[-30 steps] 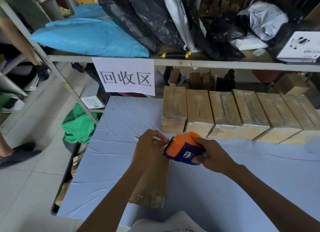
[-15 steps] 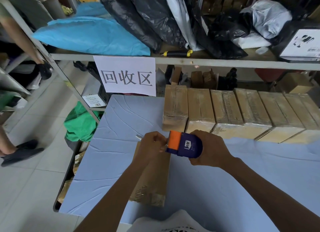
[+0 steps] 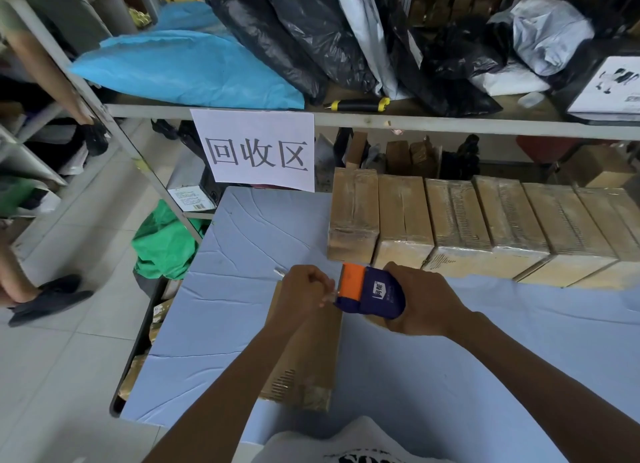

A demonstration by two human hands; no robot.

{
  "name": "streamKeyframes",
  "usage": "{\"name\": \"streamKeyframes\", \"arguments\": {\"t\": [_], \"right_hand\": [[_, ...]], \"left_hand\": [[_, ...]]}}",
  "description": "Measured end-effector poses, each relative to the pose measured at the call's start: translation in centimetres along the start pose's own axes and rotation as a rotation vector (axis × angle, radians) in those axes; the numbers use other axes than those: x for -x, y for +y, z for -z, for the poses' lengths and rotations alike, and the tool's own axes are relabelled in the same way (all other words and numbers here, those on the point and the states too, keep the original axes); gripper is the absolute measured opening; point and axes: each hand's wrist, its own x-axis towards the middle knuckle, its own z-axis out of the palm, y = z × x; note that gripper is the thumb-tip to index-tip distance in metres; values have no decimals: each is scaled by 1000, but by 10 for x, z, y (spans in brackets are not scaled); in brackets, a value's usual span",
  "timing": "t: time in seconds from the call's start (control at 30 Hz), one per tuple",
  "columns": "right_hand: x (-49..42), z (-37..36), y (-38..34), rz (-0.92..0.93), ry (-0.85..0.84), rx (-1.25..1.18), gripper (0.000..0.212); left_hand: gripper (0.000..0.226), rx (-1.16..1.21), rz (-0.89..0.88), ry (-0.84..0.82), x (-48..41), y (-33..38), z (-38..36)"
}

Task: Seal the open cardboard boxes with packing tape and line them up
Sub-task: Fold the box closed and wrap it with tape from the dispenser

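The right hand [image 3: 426, 300] is gripping a tape gun [image 3: 370, 291] just past the far end of a box [image 3: 308, 358] that is lying lengthwise on the blue bench [image 3: 242, 241]. The left hand [image 3: 299, 291], fingers curled over that end, is pinching the tape [image 3: 330, 293] at the gun's orange mouth. Six taped boxes [image 3: 460, 220] are sitting side by side in a row along the bench's far edge.

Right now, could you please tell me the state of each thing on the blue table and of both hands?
Brown cardboard box near the person: lying flat, under the left arm.
Orange and blue tape dispenser: held above that box's far end.
Row of taped cardboard boxes: sealed, side by side.
Left hand: pinching the tape end.
Right hand: gripping the dispenser.
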Motion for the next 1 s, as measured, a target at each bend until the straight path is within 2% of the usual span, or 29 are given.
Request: {"name": "streamKeyframes", "arguments": {"t": [0.1, 0.53, 0.67, 0.8, 1.0], "right_hand": [[10, 6, 10, -43, -29, 22, 67], [19, 15, 33, -96, -102, 86, 70], [10, 14, 38, -104, -111, 122, 73], [2, 10, 40, -108, -142, 134, 75], [-2, 2, 44, -128, -168, 143, 76]], "left_hand": [[25, -1, -12, 71, 1, -5, 13], [23, 23, 93, -32, -10, -9, 2], [25, -70, 65, -26, -19, -6, 1], [9, -233, 63, 46, -22, -7, -4], [16, -331, 51, 49, -24, -9, -6]]}}
